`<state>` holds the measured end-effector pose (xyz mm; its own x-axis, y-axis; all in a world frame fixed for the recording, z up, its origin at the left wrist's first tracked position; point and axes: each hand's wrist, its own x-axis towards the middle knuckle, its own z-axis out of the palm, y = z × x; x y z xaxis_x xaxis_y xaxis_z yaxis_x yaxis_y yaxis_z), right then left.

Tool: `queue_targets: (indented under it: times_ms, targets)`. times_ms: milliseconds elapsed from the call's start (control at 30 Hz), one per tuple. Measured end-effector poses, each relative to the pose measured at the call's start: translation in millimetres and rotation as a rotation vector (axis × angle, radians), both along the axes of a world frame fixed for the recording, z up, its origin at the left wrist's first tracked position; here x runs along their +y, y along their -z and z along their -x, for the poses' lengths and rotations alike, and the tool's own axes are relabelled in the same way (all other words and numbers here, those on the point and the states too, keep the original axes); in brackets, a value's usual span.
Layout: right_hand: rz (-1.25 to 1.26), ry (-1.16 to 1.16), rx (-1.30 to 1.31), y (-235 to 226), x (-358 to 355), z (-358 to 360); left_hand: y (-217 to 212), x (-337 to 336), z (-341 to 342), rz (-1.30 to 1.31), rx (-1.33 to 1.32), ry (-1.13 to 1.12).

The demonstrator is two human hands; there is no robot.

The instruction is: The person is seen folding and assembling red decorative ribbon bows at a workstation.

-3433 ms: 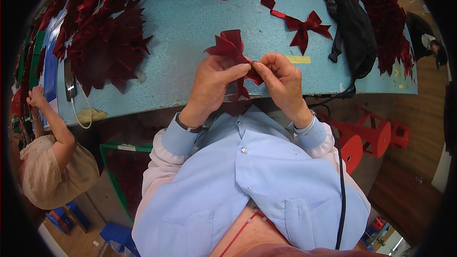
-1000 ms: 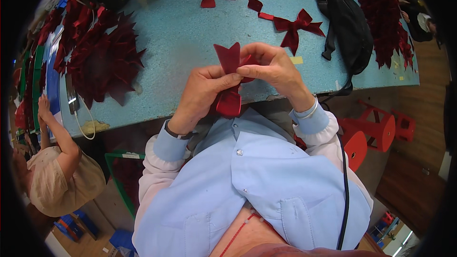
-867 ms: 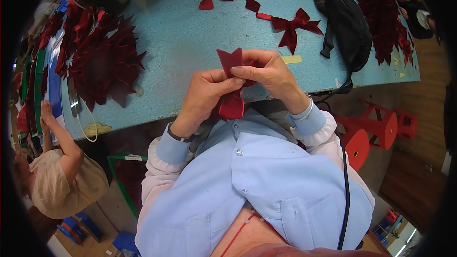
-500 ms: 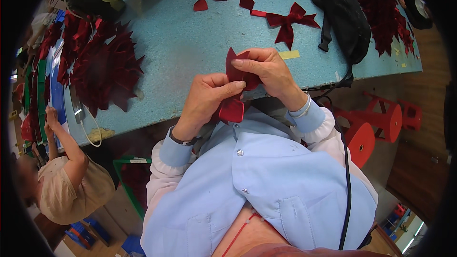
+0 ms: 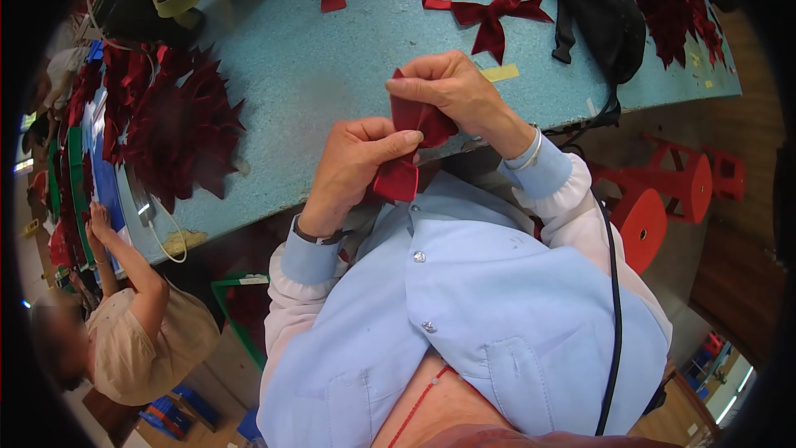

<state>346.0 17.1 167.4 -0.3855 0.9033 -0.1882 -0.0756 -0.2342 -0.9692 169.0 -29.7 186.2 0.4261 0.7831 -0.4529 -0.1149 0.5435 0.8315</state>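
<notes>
Between my hands is a dark red velvet ribbon bow [image 5: 398, 177], held above the near edge of the blue table [image 5: 286, 99]. My left hand [image 5: 356, 162] pinches it near its middle, thumb on top. With thumb and fingers closed, my right hand [image 5: 460, 95] grips its upper part. One loop hangs down below my left thumb. A finished-looking red bow [image 5: 497, 15] lies on the table beyond my right hand, a bright red strip at its left end. Loose ribbon pieces [image 5: 333, 2] lie farther left.
A heap of dark red bows [image 5: 178, 129] covers the table's left side, another pile [image 5: 655, 0] the far right. A black bag [image 5: 593, 21] sits at right, near red stools [image 5: 638, 220]. At left, a co-worker [image 5: 153, 323] reaches toward the table.
Both hands have shifted slightly up in the picture with the bow, still gripping it. The right hand has drawn a little away from the left. The whole view has also shifted somewhat.
</notes>
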Motion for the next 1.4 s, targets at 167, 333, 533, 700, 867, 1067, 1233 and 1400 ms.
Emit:
queue_targets:
  times_ms: [167, 333, 533, 700, 867, 1067, 1233, 1400]
  targets:
    - [-0.092, 0.172, 0.112, 14.3, 9.1, 21.1, 10.1, -8.9, 36.6, -0.024, -0.034, -0.043]
    - [-0.140, 0.231, -0.035, -13.3, -16.2, 60.5, 12.0, 4.9, 91.1, -0.122, -0.080, -0.303]
    - [-0.108, 0.047, -0.116, -14.8, -26.8, 117.8, 14.5, 7.5, 119.4, -0.185, -0.154, -0.280]
    - [-0.072, -0.015, 0.017, -6.1, -17.8, 135.2, 29.3, 14.0, 144.1, -0.100, -0.179, -0.207]
    - [0.027, -0.012, 0.167, 10.8, -10.5, 150.3, 37.3, 17.0, 173.0, 0.079, -0.331, -0.093]
    - [0.102, -0.025, 0.214, 36.3, 3.6, 165.3, 49.0, 20.4, 202.6, 0.084, -0.310, 0.003]
    - [0.185, 0.015, 0.230, 44.4, 11.7, 184.4, 48.3, 18.7, 207.1, -0.140, -0.148, -0.037]
    - [0.143, 0.013, 0.195, 57.2, 16.5, 192.2, 59.2, 25.3, 225.6, -0.112, -0.133, -0.075]
